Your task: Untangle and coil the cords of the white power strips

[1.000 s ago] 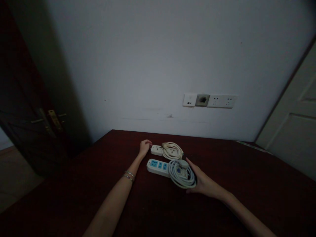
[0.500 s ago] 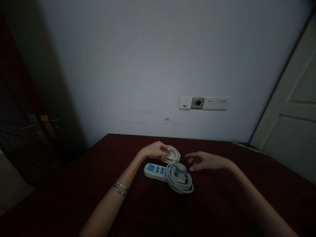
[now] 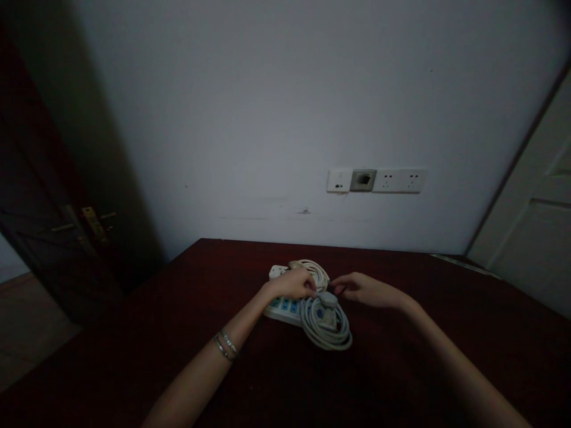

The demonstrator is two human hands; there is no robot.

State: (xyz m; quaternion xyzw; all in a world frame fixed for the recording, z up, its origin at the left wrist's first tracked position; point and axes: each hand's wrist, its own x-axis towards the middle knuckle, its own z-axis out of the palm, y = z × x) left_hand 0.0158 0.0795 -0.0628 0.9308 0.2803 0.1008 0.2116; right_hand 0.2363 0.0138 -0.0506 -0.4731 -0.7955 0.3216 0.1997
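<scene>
A power strip (image 3: 283,318) with blue socket faces lies on the dark red table, its grey cord (image 3: 328,342) coiled over its right end. The cord's grey plug (image 3: 328,299) rests on top of the coil. Behind it is a second, white power strip (image 3: 277,271) with a coiled white cord (image 3: 317,273). My left hand (image 3: 294,283) reaches over the blue-faced strip, fingers pinched at the upper edge of the grey coil. Curved fingers of my right hand (image 3: 368,289) come close to the plug and the white coil from the right, thumb apart from them.
The dark red table (image 3: 223,279) meets a pale wall (image 3: 259,148) at the back. Wall sockets (image 3: 397,181) are set above it. A dark door with a handle (image 3: 96,224) stands at left, a pale panelled door (image 3: 535,220) at right.
My left hand has moved from the white coil forward and right to the grey coil, uncovering the white strip's end. My right hand has come slightly left, nearer the coils.
</scene>
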